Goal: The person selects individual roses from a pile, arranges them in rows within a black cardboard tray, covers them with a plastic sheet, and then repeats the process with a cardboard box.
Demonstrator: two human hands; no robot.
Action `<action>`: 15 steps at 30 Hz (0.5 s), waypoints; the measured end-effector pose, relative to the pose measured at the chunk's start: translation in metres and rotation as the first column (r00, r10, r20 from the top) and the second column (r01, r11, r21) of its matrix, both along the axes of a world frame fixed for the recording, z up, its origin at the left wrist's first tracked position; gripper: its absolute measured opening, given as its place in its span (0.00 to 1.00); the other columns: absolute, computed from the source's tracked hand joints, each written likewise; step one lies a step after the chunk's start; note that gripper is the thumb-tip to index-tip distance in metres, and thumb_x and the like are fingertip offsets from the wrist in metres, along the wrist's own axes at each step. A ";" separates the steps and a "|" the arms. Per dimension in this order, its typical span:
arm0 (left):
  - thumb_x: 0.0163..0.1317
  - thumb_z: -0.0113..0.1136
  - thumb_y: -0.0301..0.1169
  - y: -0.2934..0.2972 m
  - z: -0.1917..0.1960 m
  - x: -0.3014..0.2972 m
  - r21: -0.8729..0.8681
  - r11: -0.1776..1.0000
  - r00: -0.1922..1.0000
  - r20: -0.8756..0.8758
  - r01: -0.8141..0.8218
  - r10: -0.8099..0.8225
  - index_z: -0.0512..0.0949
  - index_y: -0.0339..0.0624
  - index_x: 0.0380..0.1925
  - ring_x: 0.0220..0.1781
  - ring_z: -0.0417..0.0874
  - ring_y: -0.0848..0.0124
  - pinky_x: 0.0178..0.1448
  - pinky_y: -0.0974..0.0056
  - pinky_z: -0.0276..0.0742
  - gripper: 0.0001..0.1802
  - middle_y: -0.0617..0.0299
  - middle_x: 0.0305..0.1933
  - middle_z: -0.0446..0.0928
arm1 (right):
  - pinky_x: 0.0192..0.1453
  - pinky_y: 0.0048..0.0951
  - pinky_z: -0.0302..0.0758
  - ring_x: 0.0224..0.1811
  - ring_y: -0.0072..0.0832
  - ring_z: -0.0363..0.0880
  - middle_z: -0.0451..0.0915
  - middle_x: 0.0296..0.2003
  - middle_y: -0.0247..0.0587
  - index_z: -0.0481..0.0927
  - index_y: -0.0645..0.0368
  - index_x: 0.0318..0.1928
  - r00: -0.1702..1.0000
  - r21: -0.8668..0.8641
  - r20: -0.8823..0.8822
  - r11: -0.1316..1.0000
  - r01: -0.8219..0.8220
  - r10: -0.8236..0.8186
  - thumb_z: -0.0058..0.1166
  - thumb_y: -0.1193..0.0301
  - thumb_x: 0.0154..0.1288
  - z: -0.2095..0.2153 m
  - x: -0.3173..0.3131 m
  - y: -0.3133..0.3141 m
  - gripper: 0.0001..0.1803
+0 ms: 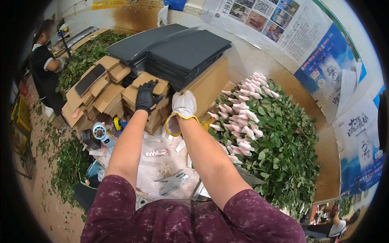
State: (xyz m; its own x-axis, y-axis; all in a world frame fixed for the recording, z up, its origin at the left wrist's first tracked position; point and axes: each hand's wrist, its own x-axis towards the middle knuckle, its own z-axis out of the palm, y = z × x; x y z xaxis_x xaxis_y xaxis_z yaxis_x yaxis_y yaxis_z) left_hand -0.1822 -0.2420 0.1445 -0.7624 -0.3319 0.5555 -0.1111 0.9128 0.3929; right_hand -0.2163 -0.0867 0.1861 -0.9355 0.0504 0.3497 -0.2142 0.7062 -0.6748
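My left hand (148,97), in a black glove, lies on a stack of brown cardboard pieces (152,81), its fingers spread across the top. Just right of it is my right hand (184,104) in a white glove with a yellow cuff. It rests by the front edge of the dark sheet stack (188,50) and the upright cardboard (210,81). The right fingers point away from me and are mostly hidden, so what they hold, if anything, does not show. Right of this hand lies a big pile of leafy flower stems (279,146) with pale pink-and-white tips (243,117).
More cardboard stacks (107,97) stand left, with a dark phone-like slab (90,80) on top. A handheld fan (103,135), a paw-patterned strip (157,153) and a grey metal tool (172,181) lie nearer. Another person (42,60) stands far left beside heaped leaves (87,52).
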 end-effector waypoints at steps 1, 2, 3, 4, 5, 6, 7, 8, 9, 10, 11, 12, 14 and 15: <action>0.51 0.72 0.39 0.003 0.003 -0.005 0.030 0.999 0.999 -0.031 0.039 -0.038 0.74 0.47 0.63 0.67 0.70 0.51 0.75 0.48 0.57 0.37 0.49 0.65 0.72 | 0.45 0.47 0.80 0.38 0.55 0.84 0.85 0.34 0.57 0.83 0.58 0.33 0.999 0.061 -0.005 0.997 -0.040 0.040 0.53 0.56 0.61 -0.003 -0.013 0.003 0.17; 0.49 0.73 0.38 0.011 0.004 -0.009 0.027 0.999 0.999 -0.030 0.033 -0.032 0.74 0.49 0.62 0.67 0.70 0.53 0.76 0.46 0.54 0.37 0.50 0.64 0.73 | 0.46 0.46 0.80 0.39 0.55 0.84 0.84 0.34 0.58 0.83 0.58 0.35 0.999 -0.001 0.010 0.999 -0.045 0.045 0.54 0.57 0.61 -0.006 -0.026 0.015 0.17; 0.49 0.72 0.39 0.002 -0.001 -0.001 -0.008 1.000 1.000 0.017 0.006 -0.005 0.74 0.50 0.63 0.66 0.70 0.54 0.77 0.46 0.51 0.37 0.51 0.61 0.73 | 0.48 0.46 0.80 0.40 0.55 0.84 0.84 0.35 0.59 0.84 0.59 0.37 0.995 -0.071 0.045 0.994 -0.089 0.092 0.54 0.58 0.61 -0.002 -0.017 0.014 0.17; 0.49 0.71 0.40 0.002 -0.001 0.000 -0.036 0.999 0.999 0.051 -0.004 0.006 0.73 0.50 0.63 0.66 0.69 0.55 0.79 0.45 0.47 0.38 0.52 0.58 0.73 | 0.49 0.45 0.79 0.41 0.55 0.83 0.84 0.35 0.60 0.84 0.59 0.39 0.990 -0.134 0.067 0.984 -0.115 0.125 0.55 0.58 0.60 0.000 -0.013 0.022 0.17; 0.47 0.72 0.38 0.003 -0.001 0.000 -0.052 0.999 1.000 0.017 0.008 -0.008 0.74 0.50 0.63 0.64 0.70 0.54 0.78 0.45 0.48 0.38 0.51 0.57 0.74 | 0.52 0.45 0.77 0.45 0.56 0.82 0.84 0.38 0.62 0.84 0.60 0.45 0.979 -0.345 0.045 0.923 -0.172 0.199 0.54 0.59 0.62 -0.018 -0.017 0.030 0.19; 0.46 0.72 0.35 -0.012 -0.011 0.009 -0.070 0.997 1.000 -0.004 -0.014 0.014 0.74 0.50 0.62 0.63 0.71 0.53 0.77 0.45 0.49 0.38 0.51 0.55 0.74 | 0.52 0.45 0.77 0.49 0.54 0.82 0.83 0.42 0.63 0.82 0.61 0.48 0.974 -0.282 0.058 0.940 -0.192 0.217 0.51 0.57 0.66 -0.012 0.006 0.024 0.21; 0.45 0.72 0.33 -0.016 -0.012 0.010 -0.090 0.996 0.999 -0.036 -0.013 0.009 0.74 0.50 0.62 0.62 0.72 0.53 0.77 0.45 0.50 0.39 0.51 0.53 0.74 | 0.53 0.45 0.77 0.51 0.54 0.81 0.83 0.45 0.62 0.81 0.61 0.50 0.956 -0.434 0.101 0.877 -0.208 0.277 0.50 0.54 0.67 -0.017 0.013 0.022 0.24; 0.44 0.71 0.32 -0.017 -0.014 0.011 -0.066 0.998 0.998 -0.050 0.019 -0.022 0.74 0.50 0.62 0.60 0.72 0.52 0.76 0.44 0.51 0.39 0.50 0.51 0.73 | 0.54 0.44 0.76 0.53 0.53 0.81 0.82 0.47 0.62 0.79 0.62 0.52 0.929 -0.573 0.136 0.792 -0.210 0.345 0.49 0.52 0.68 -0.019 0.016 0.017 0.26; 0.44 0.71 0.33 0.016 0.006 -0.014 -0.049 0.992 0.993 -0.037 0.112 -0.114 0.73 0.50 0.63 0.61 0.71 0.52 0.75 0.45 0.52 0.40 0.50 0.53 0.73 | 0.57 0.43 0.75 0.54 0.54 0.80 0.82 0.49 0.60 0.77 0.64 0.54 0.945 -0.629 0.137 0.763 -0.149 0.298 0.49 0.47 0.69 -0.035 -0.027 0.037 0.31; 0.44 0.72 0.33 0.002 -0.003 -0.003 -0.032 0.994 0.994 0.034 0.100 -0.099 0.73 0.50 0.63 0.62 0.71 0.52 0.75 0.45 0.53 0.40 0.50 0.55 0.73 | 0.59 0.46 0.74 0.54 0.56 0.79 0.81 0.49 0.62 0.77 0.65 0.53 0.947 -0.434 0.181 0.886 -0.163 0.264 0.50 0.46 0.68 -0.020 -0.007 0.027 0.32; 0.43 0.73 0.35 -0.009 -0.012 0.007 -0.055 0.994 0.995 -0.026 0.096 -0.097 0.73 0.51 0.63 0.63 0.70 0.52 0.74 0.45 0.54 0.41 0.49 0.57 0.73 | 0.58 0.47 0.74 0.53 0.57 0.79 0.81 0.49 0.63 0.78 0.65 0.52 0.958 -0.257 0.175 0.950 -0.179 0.227 0.50 0.47 0.67 -0.014 0.005 0.018 0.31; 0.42 0.74 0.37 -0.007 -0.014 0.008 -0.080 0.989 0.987 -0.094 0.120 -0.128 0.73 0.51 0.64 0.65 0.69 0.52 0.74 0.45 0.55 0.42 0.49 0.59 0.72 | 0.57 0.49 0.74 0.53 0.59 0.79 0.81 0.48 0.64 0.78 0.64 0.52 0.976 -0.067 0.142 0.985 -0.158 0.166 0.50 0.47 0.67 -0.009 0.008 0.024 0.31; 0.45 0.76 0.46 -0.022 -0.012 0.008 -0.018 0.978 0.978 -0.025 0.207 -0.208 0.72 0.56 0.65 0.69 0.65 0.54 0.76 0.38 0.48 0.44 0.51 0.64 0.69 | 0.54 0.51 0.74 0.51 0.60 0.79 0.81 0.46 0.65 0.80 0.63 0.48 0.973 -0.034 0.130 0.982 -0.186 0.189 0.51 0.49 0.65 -0.006 0.001 0.021 0.28; 0.45 0.76 0.46 -0.021 -0.015 0.008 -0.024 0.979 0.979 -0.030 0.200 -0.201 0.73 0.57 0.65 0.69 0.66 0.54 0.76 0.38 0.48 0.43 0.52 0.64 0.69 | 0.53 0.51 0.74 0.50 0.61 0.79 0.82 0.44 0.65 0.80 0.63 0.46 0.975 -0.097 0.115 0.979 -0.180 0.191 0.51 0.50 0.65 -0.011 -0.004 0.024 0.27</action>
State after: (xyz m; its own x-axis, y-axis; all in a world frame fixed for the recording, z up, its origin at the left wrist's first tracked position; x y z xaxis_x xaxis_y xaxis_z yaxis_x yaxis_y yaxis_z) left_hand -0.1742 -0.2630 0.1300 -0.7940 -0.1625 0.5858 0.0873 0.9232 0.3744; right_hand -0.2198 -0.0624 0.1751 -0.9669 -0.1036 0.2334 -0.2478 0.6006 -0.7602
